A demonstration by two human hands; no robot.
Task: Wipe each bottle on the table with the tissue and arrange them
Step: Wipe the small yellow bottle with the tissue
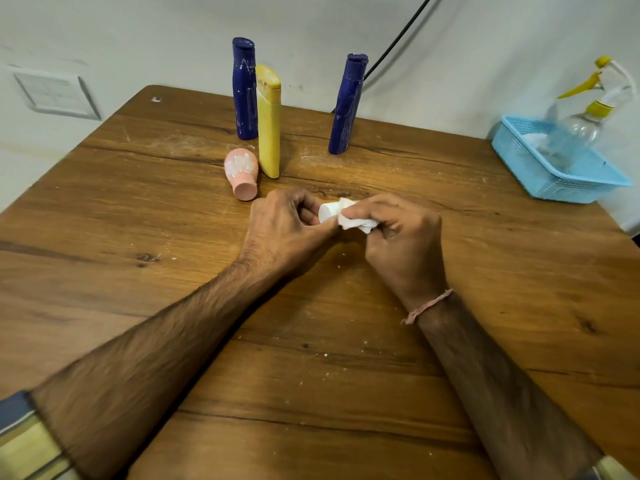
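My left hand (pixel 289 226) grips a small white bottle (pixel 327 211) over the middle of the wooden table (pixel 138 209); only its round end shows between my hands. My right hand (pixel 401 233) pinches a white tissue (pixel 356 221) pressed against that bottle. Behind, two dark blue bottles stand upright, one (pixel 245 88) at the back left and one (pixel 348 103) to the right. A yellow bottle (pixel 269 121) stands against the left blue one. A small pink bottle (pixel 241 173) lies on its side beside the yellow one, streaked with white.
A light blue plastic basket (pixel 554 168) sits at the table's right edge, holding a clear spray bottle (pixel 581 123) with a yellow trigger. White crumbs and dust dot the tabletop. A black cable (pixel 398 39) runs down the wall behind.
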